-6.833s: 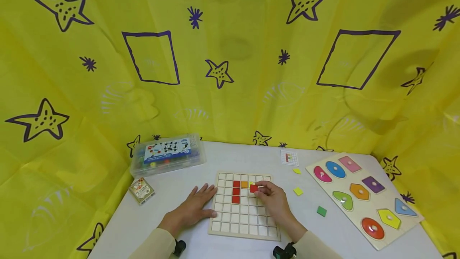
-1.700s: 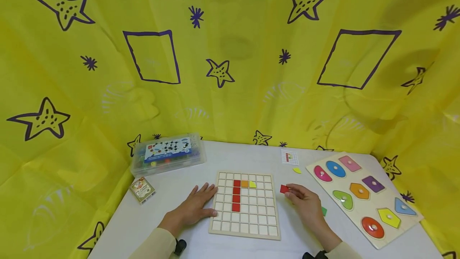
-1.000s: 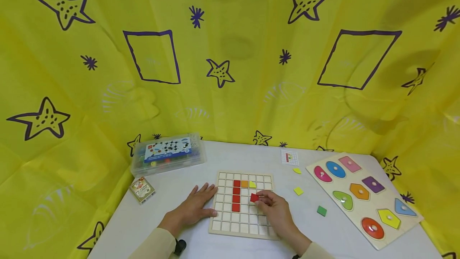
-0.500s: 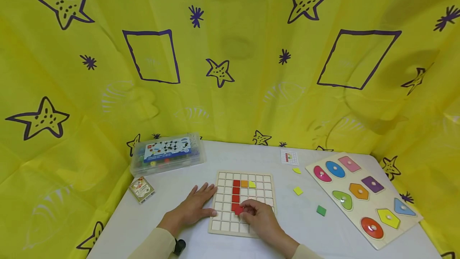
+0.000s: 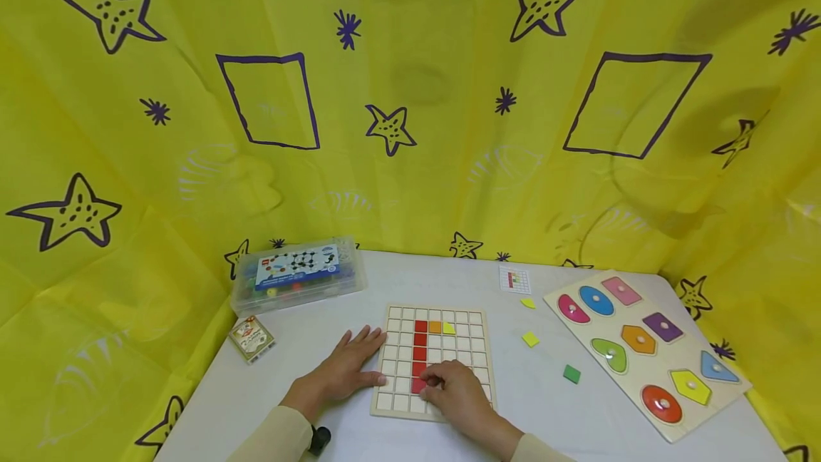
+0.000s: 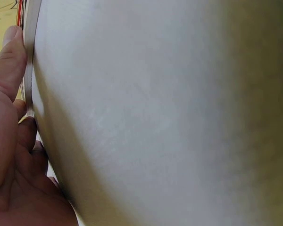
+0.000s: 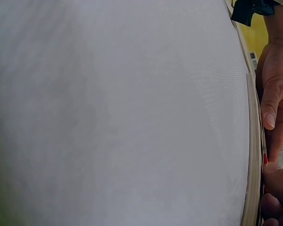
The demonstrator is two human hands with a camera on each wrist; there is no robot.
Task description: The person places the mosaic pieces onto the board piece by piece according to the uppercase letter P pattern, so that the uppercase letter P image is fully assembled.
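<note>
A wooden grid board (image 5: 432, 416) lies on the white table, with red square tiles (image 5: 420, 339) lined up in one column. To the right of the top red tile are an orange square tile (image 5: 435, 327) and a yellow tile with one rounded corner (image 5: 449, 329). My right hand (image 5: 463, 396) pinches the right side of the lowest red tile (image 5: 417, 385), which is at its cell directly below the others. With fingers spread, my left hand (image 5: 341, 369) rests against the board's left edge; its thumb touches that edge in the left wrist view too.
Right of the board lie a quarter-round yellow piece (image 5: 527, 303), a yellow square (image 5: 530, 339), a green square (image 5: 571, 374) and a small pattern card (image 5: 515, 280). Farther right is a shape puzzle board (image 5: 616, 383). A plastic case (image 5: 298, 276) and a small card box (image 5: 251, 338) stand left.
My right hand has carried a red tile from right of the board down to the column's lower end. The red column has grown longer downward. My left hand has stayed put.
</note>
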